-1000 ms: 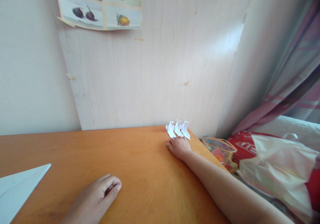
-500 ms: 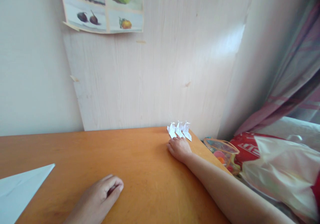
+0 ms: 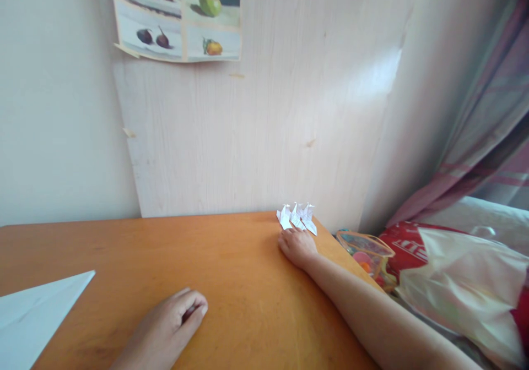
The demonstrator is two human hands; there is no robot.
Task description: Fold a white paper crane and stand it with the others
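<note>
Three folded white paper cranes (image 3: 285,216) stand side by side at the far right of the wooden table (image 3: 231,265). My right hand (image 3: 298,245) reaches out to them, palm down, fingers stretched forward on the table. Its fingertips lie at the cranes' front edges; whether they touch is hard to make out. My left hand (image 3: 179,320) rests near the table's front edge, fingers curled and thumb laid against them, with nothing visible inside. Left of it lies a large white sheet of paper (image 3: 37,315) with a pointed corner.
Behind the table is a pale wall panel (image 3: 248,139) with taped fruit pictures (image 3: 177,17). Past the table's right edge are a clear bag with orange trim (image 3: 366,246), a red and white plastic bag (image 3: 458,273) and a pink curtain (image 3: 467,133).
The view has shifted slightly, so the wall pictures sit a little lower and further right. Both hands and the cranes keep their places on the table.
</note>
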